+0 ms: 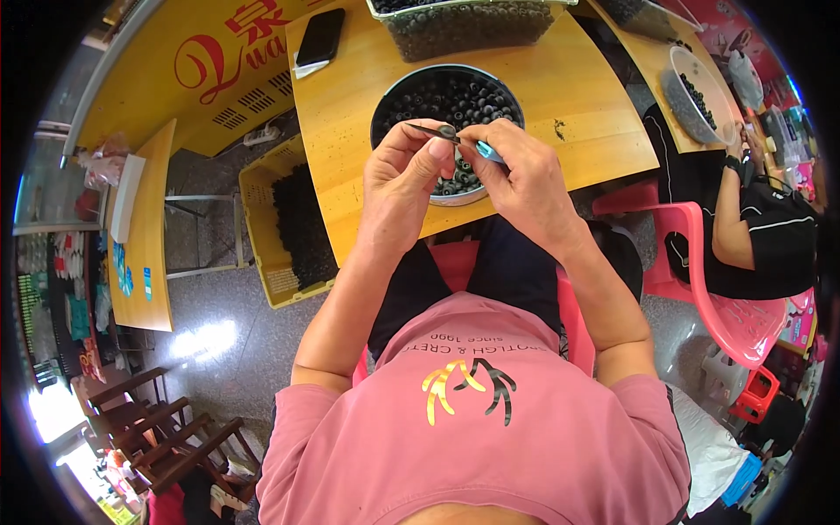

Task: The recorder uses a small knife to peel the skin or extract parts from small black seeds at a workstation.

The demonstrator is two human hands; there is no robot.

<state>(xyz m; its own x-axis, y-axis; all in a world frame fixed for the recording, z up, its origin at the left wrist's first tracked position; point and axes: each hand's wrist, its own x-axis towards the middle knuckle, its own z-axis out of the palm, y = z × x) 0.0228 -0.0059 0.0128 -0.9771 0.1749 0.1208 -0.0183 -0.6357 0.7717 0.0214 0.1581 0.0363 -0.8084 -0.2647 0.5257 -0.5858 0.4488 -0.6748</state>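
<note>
One small dark round piece point(447, 133) is pinched at the fingertips of the left hand point(404, 179), held just above the round metal bowl point(385, 96). A thin dark pointed tool point(426, 130) lies against that piece; its teal handle point(488, 151) sits in the right hand point(522, 179), which is clenched around it.

Progress, as a judgement: early to middle. The bowl is near full of the same dark pieces, a clear bin point(464, 31) behind it on the bench point(577, 105) is also full, and a yellow crate point(280, 280) on the floor to the left holds many more (which piles are finished and which are untouched cannot be told).

Counts: one piece in hand, one tool, one bowl, one clear bin, one crate, one black phone point(320, 37) on the bench. Loose pieces are too many to count.

At the right a second person point(761, 236) sits on a pink chair point(717, 306) at another bench with one clear bowl point(696, 101) of dark pieces.
</note>
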